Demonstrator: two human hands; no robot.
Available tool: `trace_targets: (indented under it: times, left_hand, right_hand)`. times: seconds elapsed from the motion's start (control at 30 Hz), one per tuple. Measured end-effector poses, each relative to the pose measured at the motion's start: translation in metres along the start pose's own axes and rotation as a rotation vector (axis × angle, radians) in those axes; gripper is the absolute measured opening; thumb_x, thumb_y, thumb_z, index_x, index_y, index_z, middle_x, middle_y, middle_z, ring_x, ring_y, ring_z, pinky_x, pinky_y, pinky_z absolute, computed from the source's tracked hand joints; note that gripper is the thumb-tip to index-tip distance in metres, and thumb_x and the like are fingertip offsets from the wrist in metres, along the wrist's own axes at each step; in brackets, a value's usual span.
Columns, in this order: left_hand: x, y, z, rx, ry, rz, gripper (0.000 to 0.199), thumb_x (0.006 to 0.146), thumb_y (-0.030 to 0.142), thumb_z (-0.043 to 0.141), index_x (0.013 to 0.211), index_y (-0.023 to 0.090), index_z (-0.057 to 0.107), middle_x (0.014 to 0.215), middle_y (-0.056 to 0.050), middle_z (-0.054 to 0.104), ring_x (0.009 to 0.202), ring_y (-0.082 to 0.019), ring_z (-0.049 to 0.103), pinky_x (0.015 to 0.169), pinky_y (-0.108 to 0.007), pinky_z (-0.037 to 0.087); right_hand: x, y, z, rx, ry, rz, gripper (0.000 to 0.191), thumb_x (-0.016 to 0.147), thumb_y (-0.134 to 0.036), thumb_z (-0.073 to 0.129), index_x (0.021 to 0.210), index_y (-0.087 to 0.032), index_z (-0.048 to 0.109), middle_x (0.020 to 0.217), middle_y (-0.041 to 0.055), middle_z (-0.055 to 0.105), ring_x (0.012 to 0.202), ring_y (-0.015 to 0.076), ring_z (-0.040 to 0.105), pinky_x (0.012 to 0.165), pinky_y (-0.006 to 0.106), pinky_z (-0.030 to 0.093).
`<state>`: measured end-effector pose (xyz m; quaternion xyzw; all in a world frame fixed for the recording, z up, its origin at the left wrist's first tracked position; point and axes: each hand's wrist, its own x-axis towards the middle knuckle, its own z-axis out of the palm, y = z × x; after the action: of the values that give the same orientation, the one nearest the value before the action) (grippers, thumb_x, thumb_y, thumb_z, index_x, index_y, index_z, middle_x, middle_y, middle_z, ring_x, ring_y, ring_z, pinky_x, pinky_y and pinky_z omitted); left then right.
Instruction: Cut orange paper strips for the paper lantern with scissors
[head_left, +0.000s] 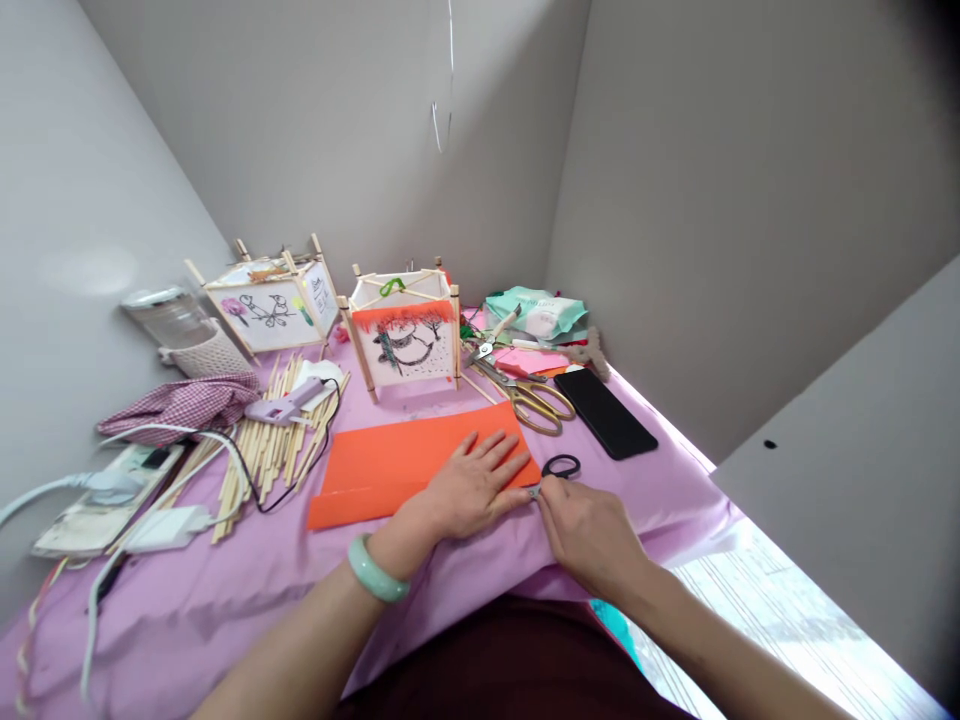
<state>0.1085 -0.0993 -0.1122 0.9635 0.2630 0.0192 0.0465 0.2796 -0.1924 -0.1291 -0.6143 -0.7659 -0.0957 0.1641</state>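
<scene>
A sheet of orange paper [390, 450] lies flat on the purple tablecloth, with a fold or strip along its near edge. My left hand [476, 485] rests palm down on its right part, fingers stretched out. At the paper's right end my right hand [589, 530] is closed on small scissors [562, 465]. One black handle loop shows beyond my fingers, and a bit of metal is near my left thumb. My fingers hide the rest of the scissors. Large gold-handled scissors [544, 408] lie just past the paper.
Two stick-framed paper lanterns [409, 355] with drawings stand at the back. On the left are wooden sticks [274, 450], a glue gun [285, 402], white cables and a power strip [112, 500]. A black phone [606, 412] and a wipes pack [536, 312] are on the right.
</scene>
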Motion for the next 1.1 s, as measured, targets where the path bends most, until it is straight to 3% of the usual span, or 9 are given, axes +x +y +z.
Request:
trace_targets:
  times: [0.47,0.73,0.9,1.0,1.1]
  left_hand:
    - [0.000,0.000,0.000,-0.047,-0.009,-0.017,0.063,0.089,0.056,0.011,0.142,0.025,0.021,0.149,-0.006,0.021,0.137,-0.023,0.014,0.110,-0.047,0.008]
    - [0.018,0.022,0.012,-0.046,0.102,-0.209,0.065,0.089,0.055,0.008,0.140,0.019,0.028,0.148,-0.009,0.024,0.137,-0.027,0.012,0.107,-0.057,0.008]
    - [0.024,0.028,0.012,-0.100,0.113,-0.235,0.067,0.088,0.056,0.011,0.139,0.017,0.029,0.147,-0.010,0.024,0.137,-0.030,0.011,0.106,-0.060,0.009]
    - [0.020,0.020,0.001,-0.203,0.099,-0.245,0.061,0.090,0.052,0.012,0.137,0.019,0.033,0.147,-0.008,0.026,0.137,-0.026,0.014,0.108,-0.056,0.015]
    - [0.011,0.007,-0.010,-0.296,0.097,-0.285,0.053,0.093,0.042,0.017,0.136,0.016,0.034,0.144,-0.008,0.033,0.134,-0.018,0.026,0.109,-0.039,0.027]
  right_hand:
    - [0.003,-0.007,-0.002,0.037,-0.006,-0.031,0.014,0.085,-0.014,0.040,0.076,-0.016,0.050,0.064,0.0028,0.058,0.055,0.0136,0.050,0.053,0.026,0.024]
    - [0.024,0.024,-0.009,0.036,-0.083,-0.101,0.010,0.083,-0.016,0.042,0.076,-0.016,0.049,0.068,0.0019,0.059,0.061,0.0130,0.053,0.057,0.024,0.026]
    - [0.024,0.030,-0.005,0.072,-0.096,-0.112,0.010,0.084,-0.016,0.041,0.077,-0.016,0.049,0.069,0.0014,0.059,0.062,0.0129,0.053,0.058,0.024,0.027]
    - [0.024,0.027,-0.003,0.057,-0.072,-0.133,0.015,0.087,-0.018,0.038,0.078,-0.016,0.050,0.069,0.0021,0.059,0.061,0.0129,0.053,0.058,0.025,0.027]
    - [0.024,0.025,-0.003,0.034,-0.052,-0.156,0.020,0.090,-0.019,0.036,0.077,-0.016,0.050,0.068,0.0022,0.059,0.060,0.0121,0.052,0.058,0.025,0.027]
